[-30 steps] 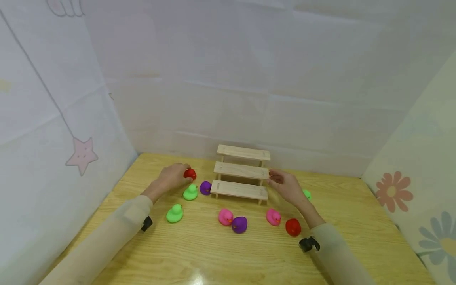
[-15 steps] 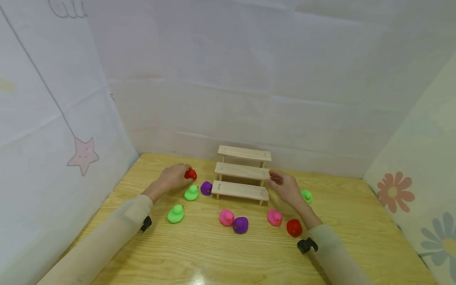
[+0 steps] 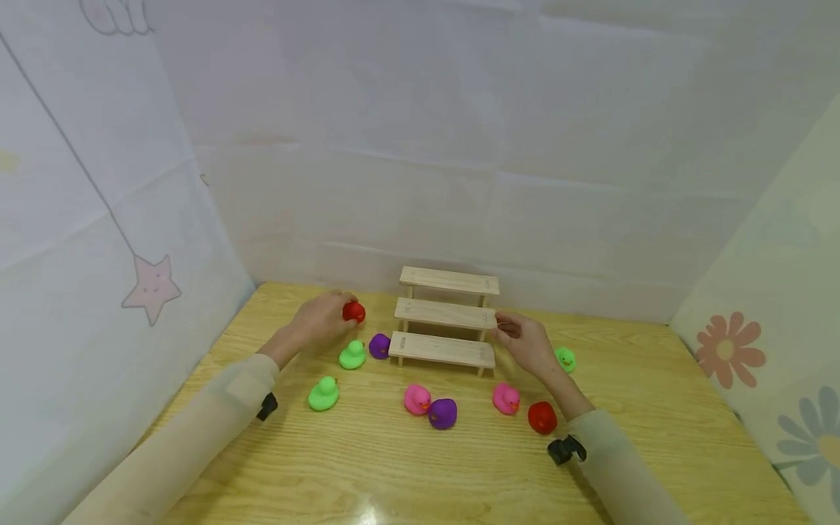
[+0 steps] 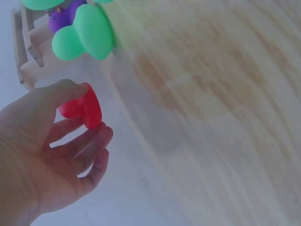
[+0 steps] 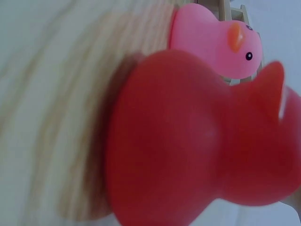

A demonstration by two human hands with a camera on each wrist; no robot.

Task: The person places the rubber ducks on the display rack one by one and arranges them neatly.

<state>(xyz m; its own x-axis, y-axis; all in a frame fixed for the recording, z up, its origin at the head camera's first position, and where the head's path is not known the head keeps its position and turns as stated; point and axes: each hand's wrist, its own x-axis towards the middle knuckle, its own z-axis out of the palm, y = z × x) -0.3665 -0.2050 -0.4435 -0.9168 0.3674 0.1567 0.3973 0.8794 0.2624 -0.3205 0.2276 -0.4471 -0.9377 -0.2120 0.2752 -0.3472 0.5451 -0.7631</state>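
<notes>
My left hand [image 3: 323, 319] pinches a red rubber duck [image 3: 354, 312] between thumb and fingers at the left rear of the table. In the left wrist view, this red duck [image 4: 89, 106] sits at the fingertips, with the other fingers loosely bent. A purple duck [image 3: 379, 346] and a green duck [image 3: 352, 355] lie close by. At the three-step wooden stand [image 3: 442, 348], my right hand [image 3: 528, 343] grips the right end of the middle step with curled fingers; its fingertips are partly hidden. The stand's three steps carry no ducks.
Around the stand on the wooden table [image 3: 394, 474] lie another green duck [image 3: 324, 394], a pink duck [image 3: 417, 399], a purple duck [image 3: 442, 413], another pink duck [image 3: 506, 399], a red duck [image 3: 542, 418] and a green duck [image 3: 566, 359]. Cloth walls [image 3: 394, 197] enclose the back and sides.
My left hand has risen slightly and moved a little back with the red duck in its fingers. The right hand stays at the stand.
</notes>
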